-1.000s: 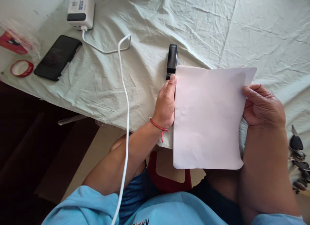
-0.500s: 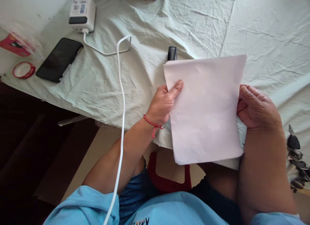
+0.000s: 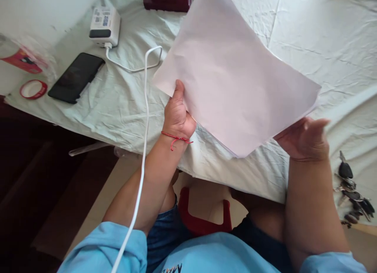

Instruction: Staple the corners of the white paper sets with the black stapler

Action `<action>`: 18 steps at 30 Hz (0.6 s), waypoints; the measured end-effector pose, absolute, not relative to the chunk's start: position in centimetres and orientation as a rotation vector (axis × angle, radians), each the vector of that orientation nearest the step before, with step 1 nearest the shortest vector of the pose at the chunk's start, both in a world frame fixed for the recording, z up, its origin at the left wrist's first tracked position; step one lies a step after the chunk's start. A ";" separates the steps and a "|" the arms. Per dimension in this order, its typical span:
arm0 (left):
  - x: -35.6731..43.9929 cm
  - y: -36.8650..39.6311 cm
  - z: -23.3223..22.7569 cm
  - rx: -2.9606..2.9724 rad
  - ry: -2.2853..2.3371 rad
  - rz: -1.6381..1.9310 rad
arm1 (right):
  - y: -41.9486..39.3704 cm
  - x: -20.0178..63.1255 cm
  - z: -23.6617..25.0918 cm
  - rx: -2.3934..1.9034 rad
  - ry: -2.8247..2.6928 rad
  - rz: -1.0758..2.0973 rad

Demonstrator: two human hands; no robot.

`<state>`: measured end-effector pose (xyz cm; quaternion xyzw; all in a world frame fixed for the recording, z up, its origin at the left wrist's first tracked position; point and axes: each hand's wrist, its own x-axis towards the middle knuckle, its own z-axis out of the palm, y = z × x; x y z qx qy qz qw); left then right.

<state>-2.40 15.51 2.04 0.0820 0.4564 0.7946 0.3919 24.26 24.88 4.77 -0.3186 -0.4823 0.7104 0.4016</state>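
A stack of blank white paper sheets (image 3: 232,77) is tilted cornerwise above the cloth-covered table. My left hand (image 3: 178,114), with a red thread at the wrist, grips its left edge, thumb on top and fingers hidden underneath. By the lower right edge is my right hand (image 3: 304,139), its thumb stretched out away from the paper. Its fingers are partly behind the sheets and seem to touch or support them from below without closing on them.
A white power adapter (image 3: 105,26) with a white cable (image 3: 146,108) running toward me, a black phone (image 3: 75,77) and a red wristband (image 3: 33,89) lie at left. A bunch of keys (image 3: 350,190) is at right. A dark red object (image 3: 167,0) stands at the back.
The paper stack has turned from upright to cornerwise and moved up and away from me. My right thumb has swung outward off the edge. A small black object is now covered.
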 end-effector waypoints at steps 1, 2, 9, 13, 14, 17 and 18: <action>-2.2 15.6 2.1 0.227 1.166 2.019 | 24.7 23.9 4.4 -0.874 -1.203 1.784; -2.0 15.7 2.2 0.244 1.173 2.029 | 24.5 23.6 4.1 -0.941 -1.185 1.751; -2.2 14.8 3.3 0.526 1.349 1.998 | 25.6 24.2 5.1 -0.994 -1.073 1.260; -3.0 13.9 3.7 0.671 1.451 1.939 | 26.2 25.9 6.2 -0.907 -1.139 1.111; -3.1 13.7 3.8 0.710 1.456 1.922 | 26.2 26.3 6.3 -0.898 -1.176 1.083; -3.9 13.1 4.1 0.870 1.482 1.807 | 25.8 27.6 6.5 -0.999 -1.282 1.012; -4.1 12.9 4.2 0.928 1.495 1.748 | 25.7 27.9 6.5 -1.059 -1.323 1.007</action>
